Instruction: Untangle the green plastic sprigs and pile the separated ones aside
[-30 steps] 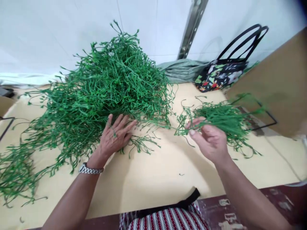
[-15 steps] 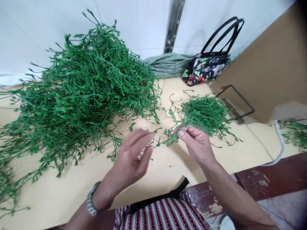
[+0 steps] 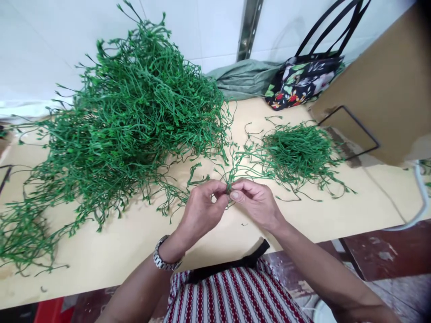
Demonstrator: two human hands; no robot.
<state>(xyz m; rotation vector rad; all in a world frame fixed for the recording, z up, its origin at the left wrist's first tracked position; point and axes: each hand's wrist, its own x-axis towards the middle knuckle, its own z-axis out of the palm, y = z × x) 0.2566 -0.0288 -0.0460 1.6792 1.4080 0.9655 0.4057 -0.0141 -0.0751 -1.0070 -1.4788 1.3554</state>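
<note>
My left hand (image 3: 201, 211) and my right hand (image 3: 256, 202) meet above the near middle of the cream tabletop (image 3: 141, 242). Both pinch a thin green plastic stem cluster (image 3: 230, 178) between thumb and fingers, with its sprigs fanning up and away from the fingertips. A big tangled heap of green plastic stems (image 3: 128, 116) fills the left and centre of the table, just left of my left hand. A smaller, flatter pile of the same stems (image 3: 296, 152) lies to the right, behind my right hand. A metal watch (image 3: 163, 260) is on my left wrist.
A floral tote bag with black handles (image 3: 310, 78) and a grey-green folded bag (image 3: 245, 80) lean on the white tiled wall at the back. A brown cardboard sheet (image 3: 380, 89) stands at the right. A white cable (image 3: 420, 197) hangs off the right edge.
My left hand left the big heap and came right to meet my right hand. Both hands now pinch one stem cluster together; the bunch my right hand held lies on the table.
</note>
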